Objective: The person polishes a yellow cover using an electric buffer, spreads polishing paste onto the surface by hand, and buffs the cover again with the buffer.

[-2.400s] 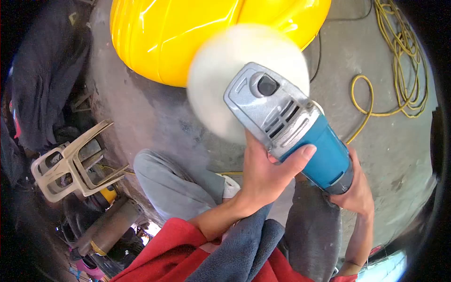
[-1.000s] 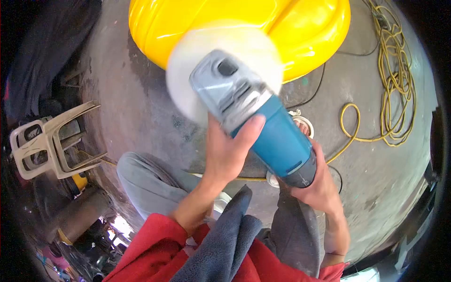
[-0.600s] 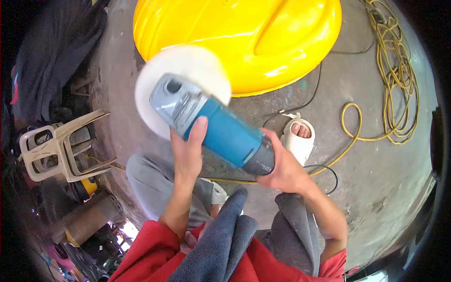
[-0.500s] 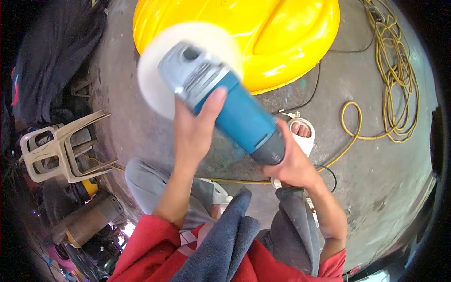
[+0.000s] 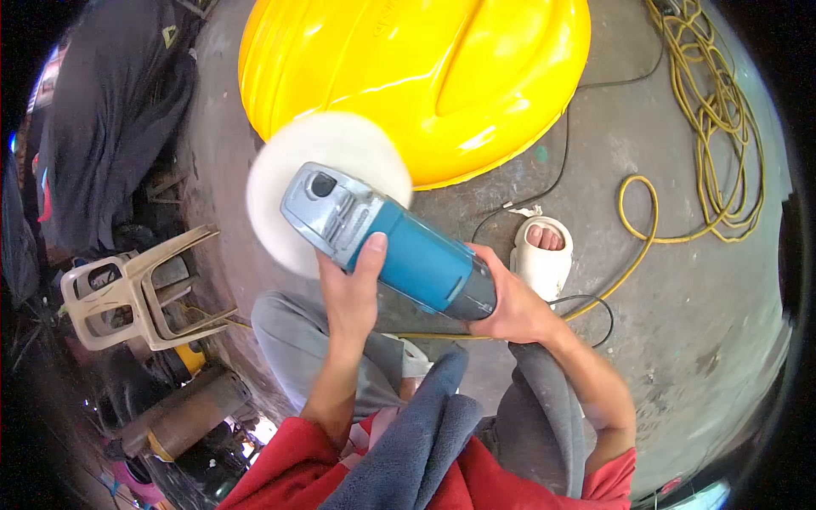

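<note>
A blue and silver power polisher (image 5: 425,259) lies slantwise across the middle of the view, its head at the upper left. My left hand (image 5: 350,289) grips it just behind the silver head, thumb on top of the body. Its dark rear end is wrapped by my right hand (image 5: 514,297). Under the head is a round white pad (image 5: 272,200), blurred at its edge. The pad overlaps the lower left edge of a glossy yellow moulded piece (image 5: 476,93); whether the two touch I cannot tell.
Coiled yellow cable (image 5: 705,127) lies on the grey floor (image 5: 680,297) at the right. A beige plastic chair (image 5: 127,297) and a brown cylinder (image 5: 191,412) are at the left, below dark cloth (image 5: 110,127). A thin black cord (image 5: 563,161) runs near my sandalled foot (image 5: 542,255).
Both hands have carried the polisher left across the yellow piece's lower edge. Over the last half second it has come down, nearer my body. My right foot now shows beside it.
</note>
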The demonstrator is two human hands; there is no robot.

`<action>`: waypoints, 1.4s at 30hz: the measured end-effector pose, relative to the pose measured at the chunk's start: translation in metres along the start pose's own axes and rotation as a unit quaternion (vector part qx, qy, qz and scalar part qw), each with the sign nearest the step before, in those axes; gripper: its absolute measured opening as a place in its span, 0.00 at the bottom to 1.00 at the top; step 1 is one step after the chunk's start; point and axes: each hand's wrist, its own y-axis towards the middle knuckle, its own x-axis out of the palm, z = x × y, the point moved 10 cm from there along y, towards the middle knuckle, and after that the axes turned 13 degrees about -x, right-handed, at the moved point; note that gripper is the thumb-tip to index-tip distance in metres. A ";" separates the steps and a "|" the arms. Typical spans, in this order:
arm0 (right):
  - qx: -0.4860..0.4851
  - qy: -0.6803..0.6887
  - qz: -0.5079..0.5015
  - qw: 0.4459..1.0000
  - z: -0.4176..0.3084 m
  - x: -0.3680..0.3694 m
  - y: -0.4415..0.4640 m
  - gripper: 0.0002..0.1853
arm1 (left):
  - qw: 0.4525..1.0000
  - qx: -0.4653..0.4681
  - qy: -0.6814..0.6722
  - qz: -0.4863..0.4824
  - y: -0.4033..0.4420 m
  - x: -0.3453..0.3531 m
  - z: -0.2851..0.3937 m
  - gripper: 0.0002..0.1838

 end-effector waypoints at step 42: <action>-0.032 0.074 0.301 0.950 0.105 -0.100 0.114 0.44 | 0.857 0.046 -0.497 0.130 -0.016 -0.298 -0.095 0.43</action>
